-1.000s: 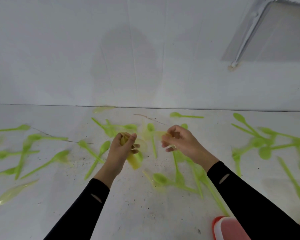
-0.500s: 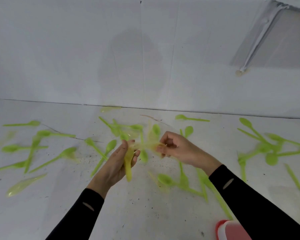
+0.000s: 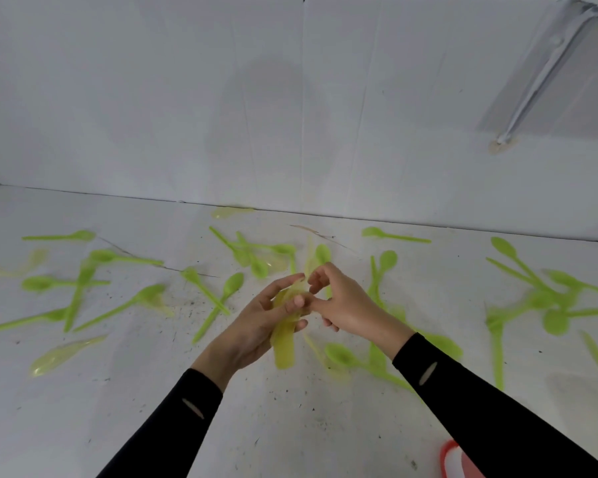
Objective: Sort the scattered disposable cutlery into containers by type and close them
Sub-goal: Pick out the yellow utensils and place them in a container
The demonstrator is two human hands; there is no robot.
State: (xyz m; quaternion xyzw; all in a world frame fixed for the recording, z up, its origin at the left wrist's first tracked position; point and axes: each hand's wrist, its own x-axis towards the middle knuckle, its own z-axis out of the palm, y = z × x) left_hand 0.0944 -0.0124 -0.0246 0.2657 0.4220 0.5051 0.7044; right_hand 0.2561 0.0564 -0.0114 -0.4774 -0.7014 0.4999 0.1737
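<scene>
1. The left hand (image 3: pixel 256 326) holds a small stack (image 3: pixel 283 351) of pale yellow-green cutlery above the middle of the bench (image 3: pixel 290 426). Its fingers (image 3: pixel 280 287) are curled round the stack's upper half, and the lower end sticks out below the palm.
2. The right hand (image 3: pixel 346 305) is just beside it. Its fingers (image 3: pixel 320 274) are bent in toward the top of the stack, but motion blur hides whether they pinch a piece or only touch it.
3. Green spoons (image 3: pixel 221 298) lie scattered over the bench on both sides, many crossing each other. A few paler, translucent pieces (image 3: pixel 63 353) lie among them on the left.
4. A red container (image 3: pixel 446 453) shows only at the lower right edge, partly behind the sleeve. I cannot tell whether it is open.
5. Handling, as a judgement:
   - The pieces are thin plastic, so very light, smooth and springy.
   - A nested stack probably slides apart easily.
   - Squeezing hard could snap or fan it.
6. Best hold, as a judgement:
   - Grip the stack round its middle, across the flat faces.
   - Lift loose spoons by the handle, where there is an edge to pinch.
   - Free crossed ones one at a time.
</scene>
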